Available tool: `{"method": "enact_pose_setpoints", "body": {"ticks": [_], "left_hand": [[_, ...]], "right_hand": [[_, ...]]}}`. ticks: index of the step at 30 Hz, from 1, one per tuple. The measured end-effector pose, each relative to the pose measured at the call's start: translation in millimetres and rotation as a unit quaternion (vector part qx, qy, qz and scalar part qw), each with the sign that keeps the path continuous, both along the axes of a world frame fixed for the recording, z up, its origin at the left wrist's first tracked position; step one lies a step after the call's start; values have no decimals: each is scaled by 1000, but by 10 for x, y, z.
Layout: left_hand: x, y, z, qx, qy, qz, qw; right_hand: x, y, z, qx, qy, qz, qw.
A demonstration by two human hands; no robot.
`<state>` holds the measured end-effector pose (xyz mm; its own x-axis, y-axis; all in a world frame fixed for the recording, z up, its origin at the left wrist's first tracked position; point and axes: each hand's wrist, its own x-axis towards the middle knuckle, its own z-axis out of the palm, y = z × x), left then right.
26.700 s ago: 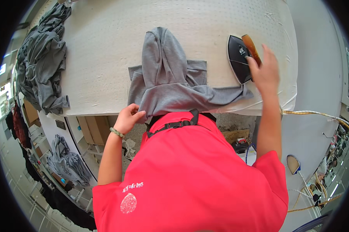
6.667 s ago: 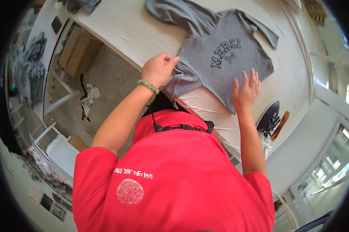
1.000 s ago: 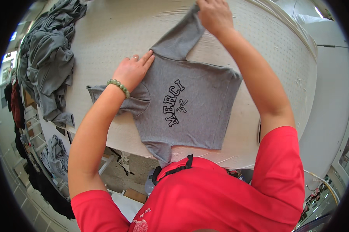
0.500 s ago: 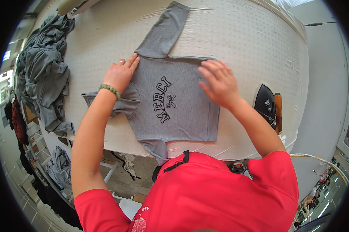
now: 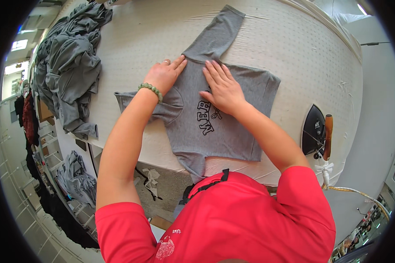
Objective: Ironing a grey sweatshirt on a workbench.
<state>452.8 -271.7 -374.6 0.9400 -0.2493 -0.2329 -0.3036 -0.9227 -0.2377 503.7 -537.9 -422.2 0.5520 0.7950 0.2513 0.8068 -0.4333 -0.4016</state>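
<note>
A grey hooded sweatshirt (image 5: 237, 136) lies spread on a padded, cream-covered table (image 5: 294, 57), its neck end to the left and hem to the right. One sleeve points away from me; the other hangs over the near edge. My left hand (image 5: 166, 75), with a ring and a green bead bracelet (image 5: 151, 90), rests flat at the far shoulder seam, fingers stretched out. Flat on the chest near the far armpit lies my right hand (image 5: 223, 87), fingers spread, covering part of the dark printed lettering. Neither hand grips anything.
To the right stands a black iron (image 5: 313, 131) with a wooden handle and a hose (image 5: 359, 196). Crumpled grey garments (image 5: 68, 70) are heaped along the table's left side. More grey cloth (image 5: 77, 179) sits below the left edge.
My right hand has moved left from near the hem to the upper chest. My left hand stays at the shoulder. The whole view has shifted, so the table appears further right.
</note>
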Motion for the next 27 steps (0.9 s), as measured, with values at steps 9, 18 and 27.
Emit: {"method": "enact_pose_setpoints", "body": {"ticks": [9, 18, 27], "left_hand": [[-28, 198, -49, -36, -8, -12, 999], [-39, 71, -62, -63, -11, 22, 998], [-47, 149, -156, -79, -24, 11, 997]], "right_hand": [[-429, -3038, 822, -134, -103, -373, 913], [-322, -3362, 1152, -150, 143, -497, 843], [-21, -1436, 1345, -82, 282, -241, 925]]}}
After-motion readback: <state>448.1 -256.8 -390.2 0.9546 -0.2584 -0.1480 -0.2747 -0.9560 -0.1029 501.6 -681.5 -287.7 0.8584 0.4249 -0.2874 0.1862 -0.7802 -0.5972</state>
